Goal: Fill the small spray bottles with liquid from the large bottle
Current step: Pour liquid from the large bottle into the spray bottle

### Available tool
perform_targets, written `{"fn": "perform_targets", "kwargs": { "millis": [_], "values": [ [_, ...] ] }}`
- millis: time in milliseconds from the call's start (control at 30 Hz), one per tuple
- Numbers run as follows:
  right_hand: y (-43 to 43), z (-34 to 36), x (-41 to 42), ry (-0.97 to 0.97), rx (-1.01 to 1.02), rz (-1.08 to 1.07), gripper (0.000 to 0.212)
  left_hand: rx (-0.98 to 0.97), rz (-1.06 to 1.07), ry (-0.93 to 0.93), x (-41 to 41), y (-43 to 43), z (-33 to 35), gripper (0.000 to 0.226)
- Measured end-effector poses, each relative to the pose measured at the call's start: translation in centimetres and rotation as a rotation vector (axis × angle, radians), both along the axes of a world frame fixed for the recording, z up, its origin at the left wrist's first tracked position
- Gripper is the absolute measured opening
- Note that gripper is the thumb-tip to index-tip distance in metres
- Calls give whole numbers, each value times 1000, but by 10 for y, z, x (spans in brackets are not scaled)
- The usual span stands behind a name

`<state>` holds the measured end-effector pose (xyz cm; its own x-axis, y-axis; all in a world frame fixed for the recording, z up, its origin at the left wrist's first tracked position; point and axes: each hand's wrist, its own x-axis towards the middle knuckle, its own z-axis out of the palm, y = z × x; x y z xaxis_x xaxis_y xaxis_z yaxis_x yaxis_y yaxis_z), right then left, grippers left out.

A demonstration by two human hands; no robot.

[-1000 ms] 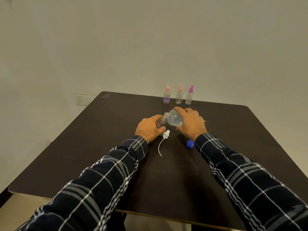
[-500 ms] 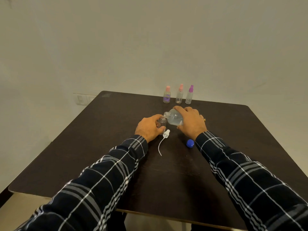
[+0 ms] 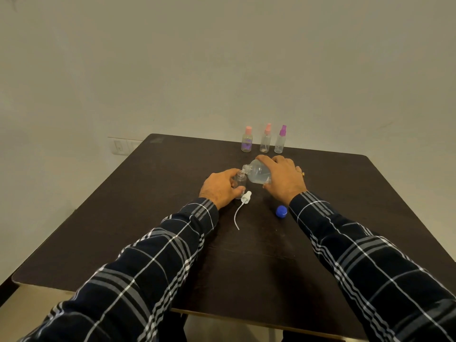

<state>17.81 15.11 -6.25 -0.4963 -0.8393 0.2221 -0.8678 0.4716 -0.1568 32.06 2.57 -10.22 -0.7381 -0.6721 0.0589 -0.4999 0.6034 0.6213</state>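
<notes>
Blue cap (image 3: pixel 281 211), loose on dark tabletop (image 3: pixel 148 218). White spray head (image 3: pixel 246 196) with dip tube, lying beside left hand (image 3: pixel 220 187). Left hand curled round small clear bottle (image 3: pixel 240 180), upright, uncapped. Right hand (image 3: pixel 283 178) gripping large bottle (image 3: pixel 257 174): clear, part-filled, tipped, mouth at small bottle's neck. Far edge: three capped spray bottles (image 3: pixel 265 138), two pink-topped, one purple.

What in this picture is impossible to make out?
All in the head view:
Fill level of the small clear uncapped bottle: the left hand wraps it, and it is tiny.
Base of the large clear plastic bottle: covered by the right hand.
Any stream between the two mouths: too small.
Print on the purple label of the far pink-capped bottle: too small.
</notes>
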Motion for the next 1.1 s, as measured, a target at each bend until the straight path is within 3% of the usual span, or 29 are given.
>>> {"fn": "perform_targets", "kwargs": {
  "millis": [1100],
  "values": [
    [-1,2,-1,22,7,0,76,-19,-8,-2,-2,-3,-4,56]
  ]
}}
